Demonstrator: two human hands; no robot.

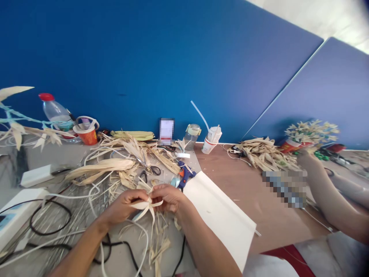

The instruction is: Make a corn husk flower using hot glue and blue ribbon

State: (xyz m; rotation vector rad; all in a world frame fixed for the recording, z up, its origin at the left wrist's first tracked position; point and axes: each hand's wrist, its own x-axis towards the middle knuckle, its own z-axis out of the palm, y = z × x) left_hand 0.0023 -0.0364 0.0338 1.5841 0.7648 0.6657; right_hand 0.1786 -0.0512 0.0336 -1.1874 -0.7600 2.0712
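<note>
Both my hands meet over the grey table, pinching a small piece made of folded pale corn-husk strips (147, 206). My left hand (125, 206) grips its left side with closed fingers. My right hand (168, 197) pinches the right side. Loose ends of the strips hang down below my fingers. A blue glue gun (184, 175) lies just behind my right hand, and black-handled scissors (151, 171) lie among husks a little further back.
A heap of corn husks (123, 154) covers the table behind my hands. White sheet (221, 219) to the right. Black cables (49, 217) and a white box (36, 175) at left. Bottle (54, 111), cups (88, 132) along the blue wall. Another person's arm (331, 200) at right, near husk flowers (311, 132).
</note>
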